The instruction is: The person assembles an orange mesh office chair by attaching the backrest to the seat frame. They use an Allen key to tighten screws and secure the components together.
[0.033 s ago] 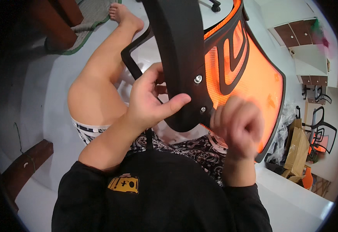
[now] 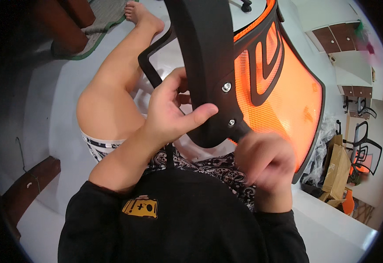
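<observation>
Gripping the wide black plastic spine bar (image 2: 209, 74) of the orange mesh chair backrest (image 2: 288, 96), the left hand (image 2: 171, 114) has its thumb stretched across the bar's lower end and fingers curled round the far edge. Vs. the earlier frame nothing has really shifted: same grasp, same tilt of the backrest, same pose of both hands. The right hand (image 2: 264, 160) is blurred, bunched in a loose fist just below the bar's rounded tip, close to the lower of two silver screws (image 2: 231, 122); can't tell whether it pinches anything. The upper silver screw (image 2: 226, 87) sits a bit higher on the bar's right edge.

The backrest is held up over the person's lap, approx. mid-picture, leaning toward the right. Its mesh is bright orange w/ black curved ribs and a thin black rim. A black curved armrest-like loop (image 2: 150, 65) pokes out to the left behind the bar.

Below: black sweatshirt w/ small yellow print (image 2: 141, 206), patterned shorts, a bare leg (image 2: 117, 87) stretched over the pale grey floor (image 2: 38, 122). At right, cardboard boxes (image 2: 336, 166) and more chairs, well apart.
</observation>
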Demonstrator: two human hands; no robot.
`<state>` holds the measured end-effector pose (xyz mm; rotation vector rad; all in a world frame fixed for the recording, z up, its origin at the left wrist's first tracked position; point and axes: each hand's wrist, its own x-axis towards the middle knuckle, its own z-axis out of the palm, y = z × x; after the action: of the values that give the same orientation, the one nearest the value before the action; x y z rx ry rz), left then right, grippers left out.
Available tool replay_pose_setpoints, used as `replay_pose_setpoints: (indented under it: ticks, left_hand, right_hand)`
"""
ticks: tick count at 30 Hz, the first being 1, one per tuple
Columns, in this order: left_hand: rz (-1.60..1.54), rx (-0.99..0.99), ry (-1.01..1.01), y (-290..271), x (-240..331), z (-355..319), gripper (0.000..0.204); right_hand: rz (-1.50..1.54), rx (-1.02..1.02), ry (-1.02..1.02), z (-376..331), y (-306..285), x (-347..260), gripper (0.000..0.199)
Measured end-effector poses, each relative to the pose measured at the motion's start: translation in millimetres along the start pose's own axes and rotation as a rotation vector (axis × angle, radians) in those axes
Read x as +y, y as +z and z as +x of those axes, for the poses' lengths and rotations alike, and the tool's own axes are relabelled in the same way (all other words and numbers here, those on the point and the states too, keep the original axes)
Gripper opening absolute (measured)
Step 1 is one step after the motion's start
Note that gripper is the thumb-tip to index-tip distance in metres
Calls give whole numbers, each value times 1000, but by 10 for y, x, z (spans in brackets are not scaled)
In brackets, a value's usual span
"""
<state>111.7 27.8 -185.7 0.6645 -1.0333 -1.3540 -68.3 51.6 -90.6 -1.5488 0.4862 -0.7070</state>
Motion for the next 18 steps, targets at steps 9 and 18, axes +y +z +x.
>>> replay_pose_setpoints:
  ticks: [9,18]
  left_hand:
    - [116,11,572,4,99,62,44]
    - [250,-817,645,228,908,-37,25]
  right_hand:
    - [-954,-209,896,-667,377,1744,24]
    - [-1070,-303,921,-953,590,2657,26]
